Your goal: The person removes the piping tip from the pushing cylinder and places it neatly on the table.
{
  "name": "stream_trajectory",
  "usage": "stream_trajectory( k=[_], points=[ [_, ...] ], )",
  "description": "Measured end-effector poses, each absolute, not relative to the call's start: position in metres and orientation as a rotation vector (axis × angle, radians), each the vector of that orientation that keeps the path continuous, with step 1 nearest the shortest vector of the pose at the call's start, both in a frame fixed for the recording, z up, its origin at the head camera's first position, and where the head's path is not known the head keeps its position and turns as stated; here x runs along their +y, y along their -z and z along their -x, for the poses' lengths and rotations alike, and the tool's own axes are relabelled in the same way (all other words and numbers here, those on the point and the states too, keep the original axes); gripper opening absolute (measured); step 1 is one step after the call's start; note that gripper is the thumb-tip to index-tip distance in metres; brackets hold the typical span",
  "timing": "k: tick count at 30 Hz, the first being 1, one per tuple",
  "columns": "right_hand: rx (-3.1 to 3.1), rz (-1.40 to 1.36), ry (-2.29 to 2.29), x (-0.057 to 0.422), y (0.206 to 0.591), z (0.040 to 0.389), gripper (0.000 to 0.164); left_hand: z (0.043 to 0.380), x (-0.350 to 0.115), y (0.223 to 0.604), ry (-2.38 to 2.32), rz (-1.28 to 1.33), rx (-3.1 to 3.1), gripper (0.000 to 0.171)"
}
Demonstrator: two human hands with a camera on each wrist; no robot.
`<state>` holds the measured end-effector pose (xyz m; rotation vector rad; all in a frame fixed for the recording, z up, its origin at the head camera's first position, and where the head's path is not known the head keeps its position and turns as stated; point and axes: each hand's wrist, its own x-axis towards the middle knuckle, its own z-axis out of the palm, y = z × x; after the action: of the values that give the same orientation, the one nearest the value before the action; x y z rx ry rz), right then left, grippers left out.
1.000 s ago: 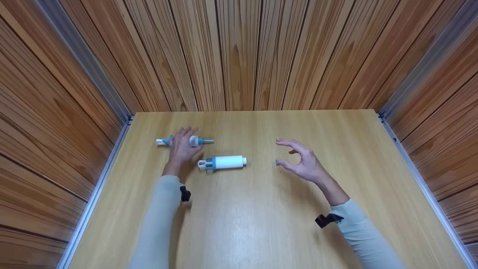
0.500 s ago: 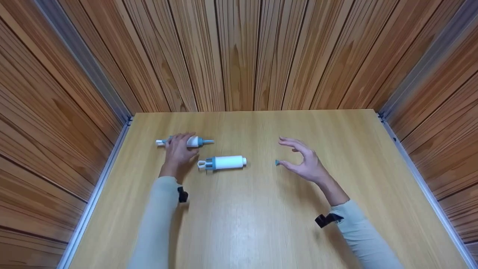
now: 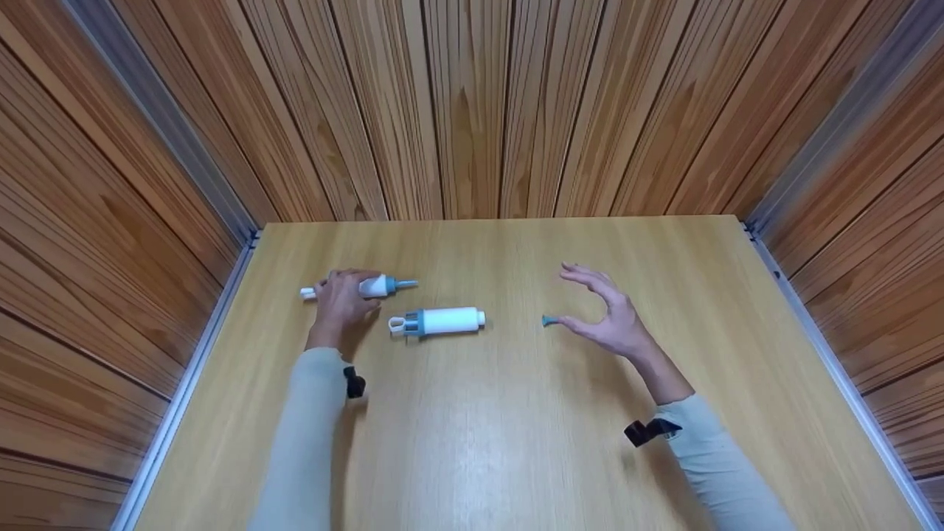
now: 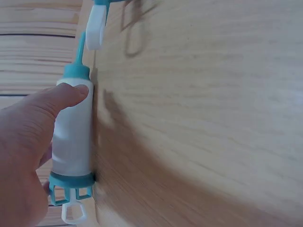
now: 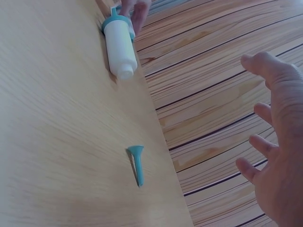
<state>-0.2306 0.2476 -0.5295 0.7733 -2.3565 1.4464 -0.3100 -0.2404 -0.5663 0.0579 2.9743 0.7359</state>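
The left hand (image 3: pixel 341 301) holds a round white tube with blue-green ends (image 4: pixel 73 135), maybe plastic. The right hand (image 3: pixel 622 329) is spread wide near a skinny blue-green funnel (image 5: pixel 138 164).

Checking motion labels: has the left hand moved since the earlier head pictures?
Yes: the left hand shifted left and lower in view, against the tabletop's far-left corner.

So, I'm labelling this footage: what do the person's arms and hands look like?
The left sleeve and right sleeve are long, plain and pale greyish-green. Small black wrist cameras sit near their ends. The left hand and right hand are bare, with no gloves.
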Motion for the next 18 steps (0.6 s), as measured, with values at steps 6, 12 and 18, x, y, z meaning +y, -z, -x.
stream_trajectory(
  k=[6,12,18],
  points=[
    [-2.356,-0.735,-1.482,0.254,0.530,0.233,0.083,0.305,-0.250,0.572,-0.825,-0.088,2.949,0.052],
    [-2.340,-0.712,-1.523,0.257,0.533,0.235,0.091,0.303,-0.254,0.576,-0.856,-0.113,2.979,0.045],
    [-2.339,-0.694,-1.545,0.256,0.535,0.236,0.090,0.303,-0.255,0.577,-0.871,-0.093,2.967,0.045]
  ],
)
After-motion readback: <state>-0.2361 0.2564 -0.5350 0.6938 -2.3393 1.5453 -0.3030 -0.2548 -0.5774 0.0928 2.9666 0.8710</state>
